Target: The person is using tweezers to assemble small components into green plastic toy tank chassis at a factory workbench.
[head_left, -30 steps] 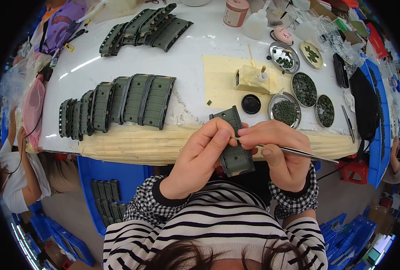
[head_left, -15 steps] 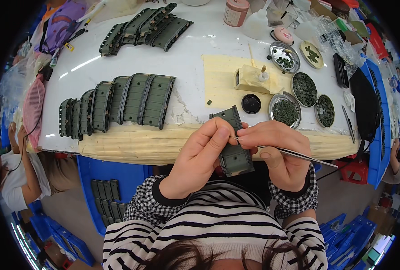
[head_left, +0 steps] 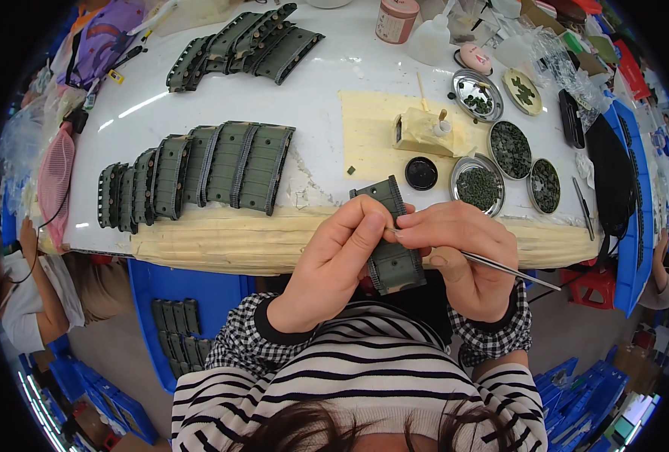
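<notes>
**Tool tipped a touch, panel hasn't budged**

So compared with half a second ago, pretty much all that's changed at the hands is the slim silver metal tool [head_left: 511, 271]: its back end sits a bit lower. The dark green rectangular panel with ribbed edges [head_left: 396, 266] is in the same spot, held between both hands at the near edge of the glossy white desk [head_left: 334, 68]. The left hand [head_left: 334, 260] has its grip pinched on the panel, the right hand [head_left: 470, 256] has its grip wrapped snugly round the tool. Reads like the same fine work continuing, but fingers hide any tip contact
</notes>
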Demonstrator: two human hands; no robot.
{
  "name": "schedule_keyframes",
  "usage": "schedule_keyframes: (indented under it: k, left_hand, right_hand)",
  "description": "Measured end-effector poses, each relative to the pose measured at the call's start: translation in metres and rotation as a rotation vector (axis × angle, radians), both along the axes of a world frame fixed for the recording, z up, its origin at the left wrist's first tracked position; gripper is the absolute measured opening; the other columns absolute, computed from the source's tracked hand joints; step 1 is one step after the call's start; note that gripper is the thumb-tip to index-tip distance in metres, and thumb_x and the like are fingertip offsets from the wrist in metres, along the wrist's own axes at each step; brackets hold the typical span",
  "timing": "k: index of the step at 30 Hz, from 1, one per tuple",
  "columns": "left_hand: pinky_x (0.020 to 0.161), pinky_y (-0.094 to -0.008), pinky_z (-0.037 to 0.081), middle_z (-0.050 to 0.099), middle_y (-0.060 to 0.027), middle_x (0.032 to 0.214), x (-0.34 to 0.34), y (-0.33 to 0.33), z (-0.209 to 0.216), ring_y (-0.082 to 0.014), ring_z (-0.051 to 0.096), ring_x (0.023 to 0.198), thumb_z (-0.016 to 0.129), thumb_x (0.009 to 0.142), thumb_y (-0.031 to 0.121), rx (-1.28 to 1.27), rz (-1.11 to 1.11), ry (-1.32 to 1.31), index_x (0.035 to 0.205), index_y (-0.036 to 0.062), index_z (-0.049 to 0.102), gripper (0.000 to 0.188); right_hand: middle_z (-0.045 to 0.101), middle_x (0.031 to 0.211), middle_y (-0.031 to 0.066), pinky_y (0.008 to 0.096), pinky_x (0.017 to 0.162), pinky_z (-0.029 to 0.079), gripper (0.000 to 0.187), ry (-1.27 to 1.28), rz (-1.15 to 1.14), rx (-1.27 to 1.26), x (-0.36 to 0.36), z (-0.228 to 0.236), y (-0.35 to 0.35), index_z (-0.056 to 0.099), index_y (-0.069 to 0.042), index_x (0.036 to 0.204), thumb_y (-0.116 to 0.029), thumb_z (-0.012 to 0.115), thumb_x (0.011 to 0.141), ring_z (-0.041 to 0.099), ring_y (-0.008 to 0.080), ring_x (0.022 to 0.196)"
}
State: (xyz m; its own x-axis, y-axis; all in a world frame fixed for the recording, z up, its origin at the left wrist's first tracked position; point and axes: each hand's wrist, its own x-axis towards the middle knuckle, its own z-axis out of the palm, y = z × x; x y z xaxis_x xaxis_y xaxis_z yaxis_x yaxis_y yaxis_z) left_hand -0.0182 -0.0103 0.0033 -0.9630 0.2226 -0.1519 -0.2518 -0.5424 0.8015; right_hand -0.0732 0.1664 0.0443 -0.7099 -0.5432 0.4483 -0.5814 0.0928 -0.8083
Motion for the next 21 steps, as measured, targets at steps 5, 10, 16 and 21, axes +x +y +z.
schedule_keyframes:
  k: [5,10,16,21]
  left_hand:
    - [0.096,-0.0388,0.050,0.054,-0.0158,0.124,0.001,-0.003,0.029,-0.0258,0.057,0.115,0.041,0.102,0.014,0.227,0.066,-0.105,0.145,0.0108,0.029,0.045]
    - [0.100,-0.0452,0.049,0.054,-0.0205,0.129,0.000,-0.021,0.025,-0.0333,0.056,0.119,0.055,0.090,-0.001,0.200,0.180,-0.126,0.152,0.0142,0.017,0.075]
    - [0.103,-0.0464,0.048,0.058,-0.0190,0.124,0.007,-0.027,0.015,-0.0312,0.053,0.123,0.056,0.089,-0.001,0.429,0.179,-0.173,0.139,0.0078,0.040,0.053]
    - [0.099,-0.0442,0.050,0.060,-0.0154,0.120,0.008,-0.028,0.009,-0.0278,0.059,0.115,0.052,0.095,0.008,0.431,0.200,-0.132,0.137,0.0083,0.043,0.043]
  right_hand:
    - [0.068,0.084,0.0094,0.0320,0.075,0.048,0.015,0.011,-0.194,-0.111,-0.008,-0.007,0.010,0.070,-0.001,0.094,-0.010,0.058,0.093,0.061,0.0224,0.081]
    - [0.067,0.079,0.0058,0.0305,0.072,0.044,0.014,0.047,-0.378,0.124,-0.023,-0.026,0.013,0.071,-0.003,0.092,-0.011,0.059,0.093,0.054,0.0199,0.078]
    - [0.067,0.077,0.0038,0.0311,0.069,0.043,0.013,0.063,-0.380,0.193,-0.028,-0.035,0.009,0.071,-0.004,0.093,-0.013,0.062,0.091,0.051,0.0204,0.078]
    - [0.067,0.077,0.0041,0.0312,0.069,0.043,0.013,0.039,-0.401,0.183,-0.028,-0.038,0.007,0.072,-0.004,0.092,-0.015,0.063,0.091,0.050,0.0207,0.077]
